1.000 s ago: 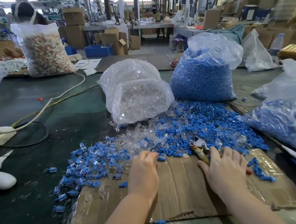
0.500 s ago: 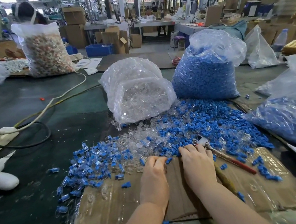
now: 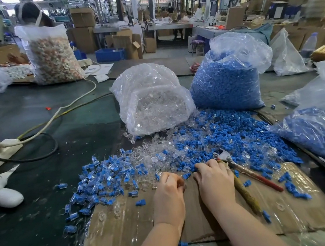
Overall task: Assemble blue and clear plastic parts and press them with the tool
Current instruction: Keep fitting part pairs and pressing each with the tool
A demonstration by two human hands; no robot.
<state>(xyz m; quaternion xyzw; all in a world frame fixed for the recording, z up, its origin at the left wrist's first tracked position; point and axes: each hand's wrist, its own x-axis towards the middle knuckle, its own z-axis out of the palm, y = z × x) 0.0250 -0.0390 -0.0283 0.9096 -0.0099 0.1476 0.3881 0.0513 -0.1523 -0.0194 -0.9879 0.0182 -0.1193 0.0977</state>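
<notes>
Head view: left hand (image 3: 167, 188) curled, contents unseen, right hand (image 3: 214, 180) picking blue parts (image 3: 234, 139), grip state unclear; risk of misfit from mixed clear parts (image 3: 158, 153), pliers (image 3: 248, 171) idle.

head cam | worn, faces forward-down | close over cardboard sheet (image 3: 119, 231) | single view

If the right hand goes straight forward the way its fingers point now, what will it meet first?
The right hand points away from the person, its fingertips at the near edge of the loose blue parts. It would probably meet those first. The pliers-like tool lies just to its right, seemingly outside that line.
</notes>
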